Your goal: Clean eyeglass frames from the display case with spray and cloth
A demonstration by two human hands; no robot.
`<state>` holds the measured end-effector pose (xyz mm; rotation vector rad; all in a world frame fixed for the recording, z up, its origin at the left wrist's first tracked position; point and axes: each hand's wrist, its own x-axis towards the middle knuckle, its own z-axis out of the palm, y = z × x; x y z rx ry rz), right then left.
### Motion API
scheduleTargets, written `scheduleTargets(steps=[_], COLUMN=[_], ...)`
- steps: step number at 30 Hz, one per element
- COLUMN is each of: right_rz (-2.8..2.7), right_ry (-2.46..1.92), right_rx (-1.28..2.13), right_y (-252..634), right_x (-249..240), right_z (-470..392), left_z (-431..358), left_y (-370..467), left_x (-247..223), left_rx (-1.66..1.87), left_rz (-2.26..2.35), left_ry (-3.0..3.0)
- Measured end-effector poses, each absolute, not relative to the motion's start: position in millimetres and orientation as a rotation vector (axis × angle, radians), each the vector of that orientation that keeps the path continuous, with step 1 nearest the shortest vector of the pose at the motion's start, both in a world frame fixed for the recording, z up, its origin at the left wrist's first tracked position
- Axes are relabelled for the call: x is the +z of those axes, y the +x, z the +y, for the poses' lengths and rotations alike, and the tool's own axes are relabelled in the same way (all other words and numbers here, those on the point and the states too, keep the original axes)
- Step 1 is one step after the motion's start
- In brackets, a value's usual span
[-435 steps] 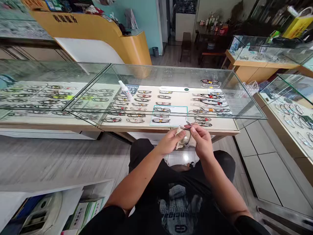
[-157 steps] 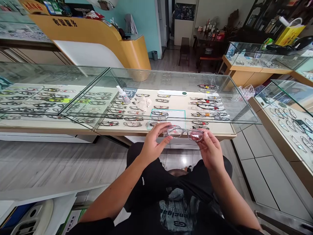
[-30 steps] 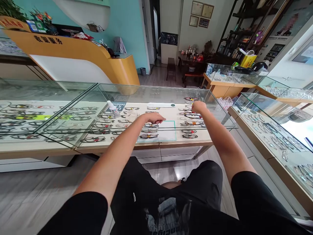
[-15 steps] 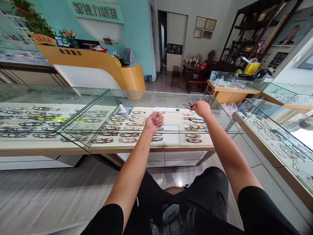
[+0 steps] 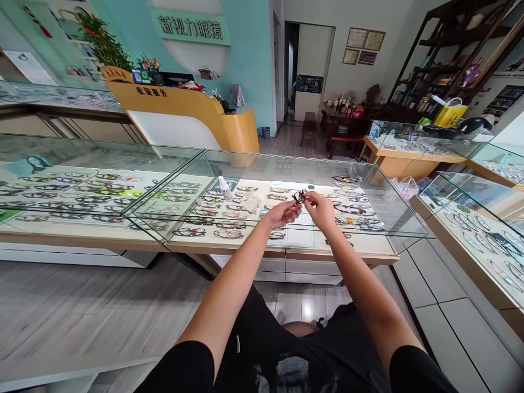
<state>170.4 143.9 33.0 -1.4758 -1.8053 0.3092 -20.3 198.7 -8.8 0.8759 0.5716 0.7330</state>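
Note:
Both of my hands meet above the glass display case [image 5: 262,252]. Dark-framed glasses [image 5: 301,197] are between them. My left hand [image 5: 283,214] grips their left side with closed fingers, and my right hand [image 5: 321,210] pinches the right side. Rows of glasses lie in the case on both sides, such as a dark pair [image 5: 189,232] at the front left. Under my hands is a white sheet with a green border [image 5: 301,236]. A white bottle [image 5: 225,188] stands to the left of my hands.
A yellow and white counter [image 5: 241,134] stands beyond the case at the left. Another glass case with glasses [image 5: 487,234] runs along the right. Farther back are a dark bench [image 5: 309,124], a small bin [image 5: 266,132] and a yellow bag [image 5: 450,115].
My right hand has come back from the case's far right with the glasses. My left hand, which held nothing visible, has closed on them too. The view has shifted.

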Motion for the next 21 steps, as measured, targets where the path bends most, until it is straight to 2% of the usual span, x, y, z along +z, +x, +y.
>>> scheduleTargets(steps=[7,11,17,21], right_rz=[-1.885,-1.872,-1.695,-1.285], right_ry=[-1.380,-1.280,-1.174,-1.055], right_rx=[0.184,0.233,0.434,0.797], right_y=[171.2,171.8,167.9,165.0], right_x=[19.2,11.0,0.9,-6.1], right_z=[146.1,142.4,137.5,143.4], left_z=[198.1,195.8,191.0,187.8], left_y=[-22.1,-19.4,-14.6,-12.3], left_x=[-11.0,-10.9,-13.1,-15.0], left_rx=[0.776,0.789,0.826,0.837], left_rz=[0.595,0.598,0.620,0.642], left_ry=[0.897,0.952,1.056,1.141])
